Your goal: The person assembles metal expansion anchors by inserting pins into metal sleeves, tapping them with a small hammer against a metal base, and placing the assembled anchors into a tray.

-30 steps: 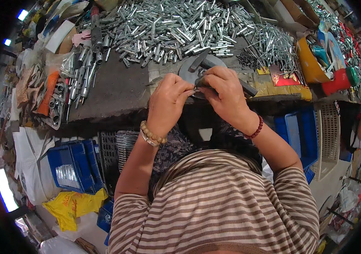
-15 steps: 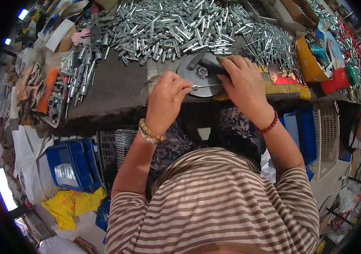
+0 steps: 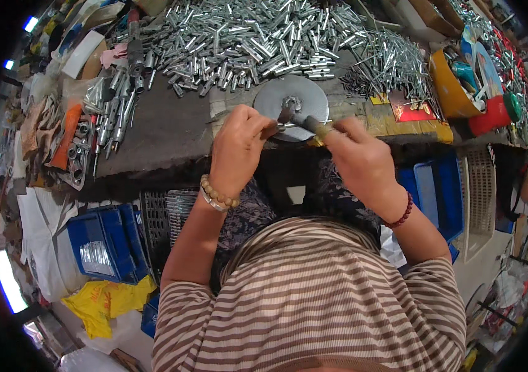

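My right hand (image 3: 363, 160) is wrapped round the handle of a small hammer (image 3: 305, 122), a little blurred by motion. The hammer's dark head is right beside the fingertips of my left hand (image 3: 239, 141). Those fingers pinch a small silvery metal piece (image 3: 283, 127) at the near side of a round grey metal disc (image 3: 309, 96). A thin rod shows under the hammer, running toward my right hand; its end is hidden. Whether the hammer head touches the piece I cannot tell. The disc has a rough raised centre and lies near the bench's front edge.
Behind the disc spreads a big heap of short metal tubes (image 3: 258, 43). Thin metal rods (image 3: 397, 62) lie to its right, near a yellow container (image 3: 453, 87) and a red jar (image 3: 490, 118). Sockets and tools (image 3: 112, 118) lie left. Blue crates (image 3: 100, 242) stand below the bench.
The hammer has come down from the disc's far side to its near side, by my left fingertips. My right hand has moved nearer to me and let go of the thin rod.
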Available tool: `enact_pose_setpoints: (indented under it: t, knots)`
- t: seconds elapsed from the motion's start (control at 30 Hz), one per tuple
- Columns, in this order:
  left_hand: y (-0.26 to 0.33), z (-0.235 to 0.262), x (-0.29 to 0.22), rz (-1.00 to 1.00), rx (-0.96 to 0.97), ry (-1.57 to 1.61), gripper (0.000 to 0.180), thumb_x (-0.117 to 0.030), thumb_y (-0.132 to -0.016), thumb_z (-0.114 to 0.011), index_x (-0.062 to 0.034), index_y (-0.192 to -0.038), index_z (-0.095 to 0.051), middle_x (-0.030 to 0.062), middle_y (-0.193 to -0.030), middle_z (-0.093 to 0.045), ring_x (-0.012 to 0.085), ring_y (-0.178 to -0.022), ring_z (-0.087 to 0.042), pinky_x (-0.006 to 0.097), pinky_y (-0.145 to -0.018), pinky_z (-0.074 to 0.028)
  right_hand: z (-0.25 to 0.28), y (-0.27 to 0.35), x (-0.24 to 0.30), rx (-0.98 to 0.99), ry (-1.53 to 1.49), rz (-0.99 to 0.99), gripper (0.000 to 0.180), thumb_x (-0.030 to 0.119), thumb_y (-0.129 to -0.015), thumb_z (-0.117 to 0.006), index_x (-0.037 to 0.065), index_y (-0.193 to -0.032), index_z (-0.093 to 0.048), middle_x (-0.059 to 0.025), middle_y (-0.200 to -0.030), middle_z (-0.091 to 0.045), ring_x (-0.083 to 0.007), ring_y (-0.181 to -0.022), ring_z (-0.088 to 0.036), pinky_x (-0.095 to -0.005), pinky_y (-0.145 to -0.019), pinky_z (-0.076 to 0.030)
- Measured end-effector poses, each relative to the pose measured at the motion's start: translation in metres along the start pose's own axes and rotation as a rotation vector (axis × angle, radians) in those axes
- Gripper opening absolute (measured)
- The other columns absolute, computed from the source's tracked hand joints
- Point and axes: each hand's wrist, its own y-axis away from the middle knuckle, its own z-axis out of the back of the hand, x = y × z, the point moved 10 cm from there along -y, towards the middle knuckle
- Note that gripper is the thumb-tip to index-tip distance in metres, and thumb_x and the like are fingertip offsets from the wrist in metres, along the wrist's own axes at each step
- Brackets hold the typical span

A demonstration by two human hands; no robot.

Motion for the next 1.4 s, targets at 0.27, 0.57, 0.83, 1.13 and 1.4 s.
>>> enact_pose_setpoints:
  t: [0.27,0.57,0.83,1.13,1.4]
  knots:
    - [0.004,0.0,0.0,0.004,-0.003,0.019,0.015,-0.002,-0.086,-0.076,-0.0046,-0.101,-0.073,0.0103,-0.093,-0.061,0.0312,-0.086,-0.064,0.042,-0.074,-0.051,0.015,-0.002,-0.012,-0.046,-0.115,-0.111,0.03,0.0,-0.09,-0.067,0.01,-0.117,-0.069,-0.0099,-0.098,-0.062,-0.0327,-0.085,-0.067,-0.0428,-0.069,-0.055]
    - [0.002,-0.002,0.003,0.032,0.018,0.04,0.013,0.001,-0.09,-0.074,-0.0013,-0.103,-0.076,0.0073,-0.095,-0.059,0.019,-0.082,-0.06,0.03,-0.071,-0.048,-0.01,-0.035,-0.049,0.001,0.019,0.042,0.029,0.005,-0.081,-0.079,0.006,-0.109,-0.073,-0.0112,-0.103,-0.063,-0.0357,-0.1,-0.062,-0.0447,-0.084,-0.052]
    - [0.001,-0.002,0.005,0.057,-0.003,0.06,0.011,-0.006,-0.09,-0.076,-0.0065,-0.101,-0.076,0.0081,-0.091,-0.059,0.0251,-0.077,-0.061,0.037,-0.069,-0.049,-0.033,-0.029,-0.01,-0.022,0.031,0.134,0.018,0.006,-0.072,-0.076,0.008,-0.088,-0.068,-0.0063,-0.09,-0.06,-0.0293,-0.09,-0.062,-0.042,-0.079,-0.05]
    - [0.002,-0.001,0.006,0.074,-0.001,0.048,0.012,-0.007,-0.09,-0.076,-0.0065,-0.103,-0.076,0.0086,-0.094,-0.061,0.0243,-0.078,-0.063,0.034,-0.069,-0.05,-0.031,-0.028,-0.006,0.001,0.011,0.236,0.016,0.005,-0.074,-0.072,0.008,-0.088,-0.066,-0.0072,-0.091,-0.06,-0.0297,-0.09,-0.061,-0.0419,-0.079,-0.049]
    - [0.002,0.0,0.004,0.066,0.003,0.063,0.012,-0.007,-0.09,-0.076,-0.0058,-0.103,-0.077,0.0083,-0.094,-0.062,0.0237,-0.079,-0.063,0.034,-0.07,-0.05,-0.034,-0.029,-0.006,-0.003,0.016,0.268,0.02,0.005,-0.074,-0.072,0.008,-0.093,-0.066,-0.0063,-0.094,-0.06,-0.0286,-0.095,-0.06,-0.0414,-0.082,-0.048]
